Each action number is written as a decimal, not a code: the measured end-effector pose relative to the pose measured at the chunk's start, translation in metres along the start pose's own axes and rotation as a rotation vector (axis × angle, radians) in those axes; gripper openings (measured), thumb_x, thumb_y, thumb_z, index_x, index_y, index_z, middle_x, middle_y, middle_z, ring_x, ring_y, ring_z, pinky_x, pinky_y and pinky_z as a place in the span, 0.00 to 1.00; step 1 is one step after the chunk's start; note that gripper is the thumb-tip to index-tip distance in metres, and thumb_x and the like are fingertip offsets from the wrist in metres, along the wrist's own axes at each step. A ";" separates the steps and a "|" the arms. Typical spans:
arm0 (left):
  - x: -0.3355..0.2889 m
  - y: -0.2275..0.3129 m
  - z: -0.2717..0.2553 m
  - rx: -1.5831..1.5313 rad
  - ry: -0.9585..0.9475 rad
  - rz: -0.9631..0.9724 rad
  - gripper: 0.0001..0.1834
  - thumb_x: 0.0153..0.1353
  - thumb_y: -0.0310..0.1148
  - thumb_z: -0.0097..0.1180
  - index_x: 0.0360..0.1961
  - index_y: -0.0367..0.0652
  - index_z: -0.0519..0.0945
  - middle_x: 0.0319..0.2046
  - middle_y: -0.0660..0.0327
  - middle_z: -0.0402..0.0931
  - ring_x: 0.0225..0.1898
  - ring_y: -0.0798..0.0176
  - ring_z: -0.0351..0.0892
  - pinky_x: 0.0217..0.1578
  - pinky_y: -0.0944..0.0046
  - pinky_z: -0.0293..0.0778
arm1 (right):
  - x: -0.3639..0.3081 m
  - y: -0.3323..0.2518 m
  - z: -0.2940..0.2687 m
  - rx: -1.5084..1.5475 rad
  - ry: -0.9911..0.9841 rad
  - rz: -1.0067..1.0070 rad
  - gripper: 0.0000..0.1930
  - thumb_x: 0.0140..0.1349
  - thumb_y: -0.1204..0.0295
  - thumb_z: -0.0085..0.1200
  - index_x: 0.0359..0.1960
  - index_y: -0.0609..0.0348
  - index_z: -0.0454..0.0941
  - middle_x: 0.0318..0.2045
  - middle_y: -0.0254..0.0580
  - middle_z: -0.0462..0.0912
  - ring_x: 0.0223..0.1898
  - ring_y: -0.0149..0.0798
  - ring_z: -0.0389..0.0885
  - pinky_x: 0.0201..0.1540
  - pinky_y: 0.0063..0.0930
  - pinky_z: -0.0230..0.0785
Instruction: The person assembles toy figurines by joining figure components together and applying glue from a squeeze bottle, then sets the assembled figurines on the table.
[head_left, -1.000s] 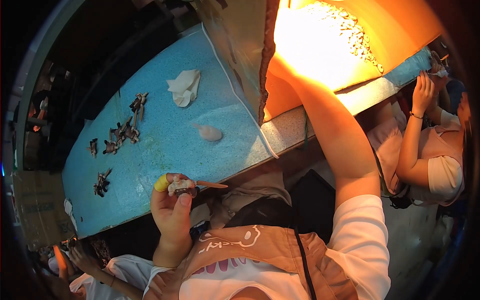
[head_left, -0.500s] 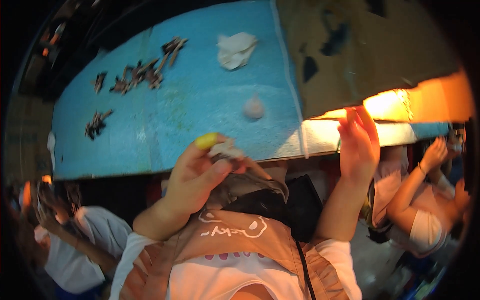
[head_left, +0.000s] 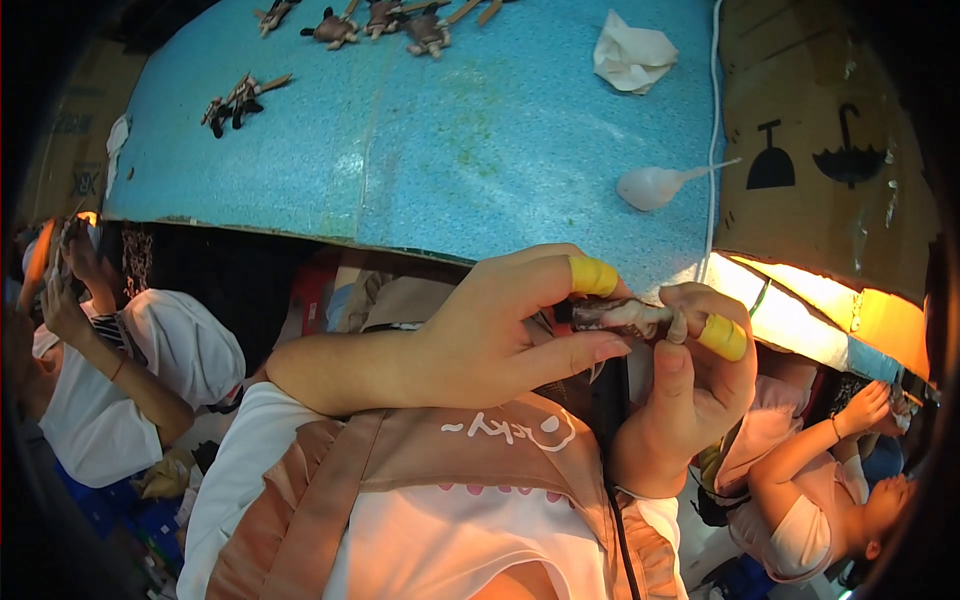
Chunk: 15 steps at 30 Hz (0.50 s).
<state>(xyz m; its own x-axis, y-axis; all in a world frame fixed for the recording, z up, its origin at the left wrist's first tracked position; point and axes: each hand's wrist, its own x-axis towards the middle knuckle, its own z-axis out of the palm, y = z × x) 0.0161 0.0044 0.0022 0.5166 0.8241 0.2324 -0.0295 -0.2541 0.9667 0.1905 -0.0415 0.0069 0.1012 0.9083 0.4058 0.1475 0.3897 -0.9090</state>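
My left hand (head_left: 500, 330), with yellow tape round one fingertip, is closed on a small dark brown and cream figurine (head_left: 620, 316) held sideways in front of my chest. At the figurine's right end, my right hand (head_left: 700, 380) pinches a small pale piece (head_left: 678, 326) between thumb and fingers. Yellow tape wraps a finger of that hand too. Whether the piece is joined to the figurine I cannot tell. Beyond my hands, a translucent white squeeze bulb (head_left: 650, 187) with a thin nozzle lies on the blue tabletop (head_left: 470, 170).
Several similar figurines (head_left: 335, 30) on wooden sticks lie at the far left, with a smaller cluster (head_left: 240, 103) nearer. A crumpled tissue (head_left: 634, 55) and a white cord (head_left: 713, 130) are right of centre. Cardboard (head_left: 810, 130) covers the right side, above a bright orange glow (head_left: 800, 300). Co-workers sit on both sides.
My right hand has come from the bright glow to my left hand and now pinches at the figurine. My left hand has shifted right. The view has turned, so the table sits higher.
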 end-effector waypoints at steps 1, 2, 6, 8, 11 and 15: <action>-0.001 0.001 -0.002 -0.008 0.008 -0.007 0.19 0.51 0.35 0.62 0.41 0.36 0.75 0.31 0.54 0.74 0.31 0.58 0.75 0.31 0.66 0.70 | -0.003 -0.001 0.003 0.015 0.046 0.010 0.12 0.49 0.80 0.60 0.34 0.67 0.72 0.36 0.48 0.74 0.37 0.39 0.74 0.38 0.28 0.69; -0.001 0.003 -0.004 0.008 -0.047 -0.043 0.18 0.52 0.31 0.62 0.42 0.35 0.74 0.33 0.55 0.74 0.33 0.60 0.75 0.34 0.66 0.70 | -0.005 -0.002 0.004 0.029 0.093 0.021 0.12 0.48 0.79 0.60 0.33 0.67 0.72 0.36 0.48 0.75 0.38 0.40 0.74 0.39 0.29 0.69; -0.001 0.001 -0.008 0.035 -0.120 -0.057 0.17 0.51 0.26 0.61 0.43 0.33 0.74 0.34 0.54 0.75 0.33 0.60 0.76 0.34 0.65 0.70 | -0.004 -0.008 0.004 0.018 0.098 0.154 0.12 0.45 0.79 0.62 0.32 0.66 0.73 0.35 0.48 0.75 0.38 0.40 0.74 0.42 0.30 0.67; -0.001 0.002 -0.007 0.031 -0.107 -0.047 0.18 0.50 0.25 0.61 0.43 0.33 0.74 0.34 0.54 0.75 0.33 0.59 0.76 0.34 0.65 0.70 | 0.001 -0.009 0.003 -0.008 0.082 0.166 0.13 0.43 0.78 0.63 0.31 0.65 0.74 0.35 0.46 0.75 0.39 0.43 0.73 0.43 0.33 0.67; 0.001 0.000 -0.007 0.068 -0.093 0.001 0.18 0.49 0.24 0.61 0.43 0.32 0.74 0.33 0.53 0.75 0.32 0.58 0.76 0.33 0.65 0.70 | 0.007 -0.004 -0.002 -0.203 0.065 0.022 0.14 0.42 0.75 0.65 0.29 0.64 0.75 0.34 0.44 0.75 0.42 0.46 0.72 0.45 0.37 0.66; 0.002 0.000 -0.007 0.091 -0.079 0.022 0.18 0.49 0.24 0.61 0.43 0.32 0.75 0.32 0.54 0.75 0.32 0.58 0.76 0.31 0.65 0.71 | 0.008 -0.010 -0.003 -0.402 -0.024 -0.012 0.14 0.42 0.72 0.66 0.29 0.63 0.76 0.34 0.43 0.75 0.45 0.49 0.71 0.47 0.40 0.64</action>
<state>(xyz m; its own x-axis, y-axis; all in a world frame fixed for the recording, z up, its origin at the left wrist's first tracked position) 0.0106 0.0096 0.0031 0.5830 0.7760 0.2409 0.0343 -0.3197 0.9469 0.1931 -0.0391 0.0197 0.0751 0.9092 0.4094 0.5218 0.3141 -0.7932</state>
